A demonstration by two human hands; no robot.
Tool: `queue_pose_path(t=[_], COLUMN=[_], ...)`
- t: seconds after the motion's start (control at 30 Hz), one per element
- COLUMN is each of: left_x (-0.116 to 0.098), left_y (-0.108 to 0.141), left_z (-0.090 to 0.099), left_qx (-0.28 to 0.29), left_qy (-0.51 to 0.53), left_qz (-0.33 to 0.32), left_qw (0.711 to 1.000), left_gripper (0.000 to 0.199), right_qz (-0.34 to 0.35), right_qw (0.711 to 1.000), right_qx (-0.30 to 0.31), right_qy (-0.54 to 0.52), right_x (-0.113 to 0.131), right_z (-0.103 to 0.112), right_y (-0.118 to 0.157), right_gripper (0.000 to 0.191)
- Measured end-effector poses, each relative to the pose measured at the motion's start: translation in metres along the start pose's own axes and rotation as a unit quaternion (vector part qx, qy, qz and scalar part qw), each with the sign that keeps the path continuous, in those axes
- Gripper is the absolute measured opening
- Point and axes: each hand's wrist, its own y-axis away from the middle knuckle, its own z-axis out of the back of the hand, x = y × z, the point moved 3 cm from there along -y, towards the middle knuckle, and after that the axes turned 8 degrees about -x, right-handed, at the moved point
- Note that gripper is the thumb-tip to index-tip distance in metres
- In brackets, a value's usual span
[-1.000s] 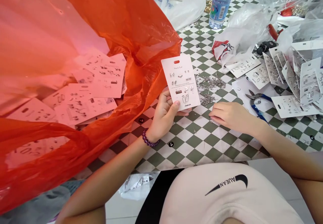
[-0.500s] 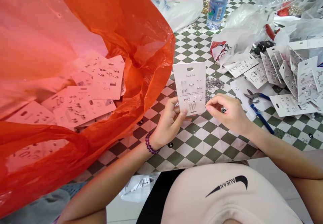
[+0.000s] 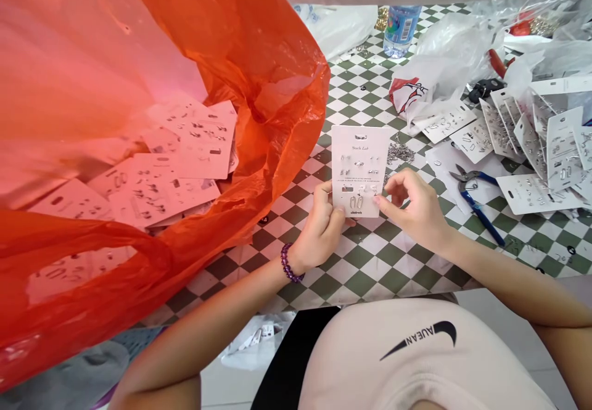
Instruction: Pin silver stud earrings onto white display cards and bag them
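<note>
A white earring card (image 3: 359,172) with several small silver earrings faces me, upright above the checkered table. My left hand (image 3: 321,228), with a purple bead bracelet at the wrist, pinches its lower left edge. At the card's lower right edge is my right hand (image 3: 411,206), its thumb tip on the card and its index finger curled just above. Whether a small piece sits between those fingertips is too small to tell. Behind the card lies a pile of small silver pieces (image 3: 400,153).
A large orange bag (image 3: 277,114) with many earring cards fills the left. To the right are blue-handled pliers (image 3: 481,213), a pile of filled cards (image 3: 562,151) and plastic bags (image 3: 444,46). A water bottle (image 3: 401,31) stands at the back.
The card now faces me more squarely and sits slightly farther right in view. My right thumb has moved from beside the card's edge onto its lower right part. The whole view has shifted a little.
</note>
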Motion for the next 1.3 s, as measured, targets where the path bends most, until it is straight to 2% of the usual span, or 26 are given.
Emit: queue_pose_path(t=[0.07,0.13,0.2,0.27,0.43,0.63,1.0,1.07,1.13,1.2,1.3], left_x=[0.001,0.000,-0.001,-0.002,-0.007,-0.011,-0.007,-0.005,-0.004,-0.002,0.000], left_y=[0.001,0.002,0.003,0.002,-0.001,-0.005,-0.010,-0.011,-0.011,-0.011,-0.011], left_z=[-0.001,-0.001,0.000,0.001,0.003,0.003,0.002,0.002,0.003,0.004,0.005], left_qx=[0.001,0.001,-0.015,-0.037,-0.047,-0.036,0.014,0.024,0.021,0.017,0.014], left_qy=[0.006,0.008,-0.012,-0.041,-0.055,-0.038,0.076,0.104,0.128,0.153,0.181], left_qz=[0.011,0.021,0.030,0.034,0.033,0.053,0.115,0.133,0.148,0.163,0.180], left_qw=[1.000,1.000,0.999,0.998,0.997,0.997,0.990,0.985,0.980,0.975,0.967], left_gripper=[0.024,0.028,0.034,0.040,0.043,0.062,0.044,0.043,0.044,0.045,0.047], right_qz=[-0.065,-0.104,-0.113,-0.111,-0.089,-0.028,0.070,0.079,0.064,0.049,0.062], right_qw=[0.996,0.983,0.973,0.969,0.974,0.983,0.982,0.985,0.994,0.998,0.983], right_qx=[0.025,0.077,0.110,0.118,0.109,0.119,0.134,0.120,0.076,0.027,0.020], right_qy=[-0.063,-0.128,-0.169,-0.187,-0.178,-0.137,-0.116,-0.095,-0.045,0.042,0.173], right_x=[-0.005,-0.006,-0.006,-0.004,-0.003,0.001,0.014,0.011,0.002,-0.010,-0.027], right_z=[-0.003,-0.007,-0.009,-0.010,-0.009,-0.008,-0.003,0.008,0.021,0.033,0.038], right_y=[0.002,0.004,0.007,0.008,0.011,0.012,0.006,-0.005,-0.021,-0.038,-0.059], right_gripper=[0.023,0.022,0.018,0.017,0.015,0.016,0.018,0.020,0.021,0.018,0.016])
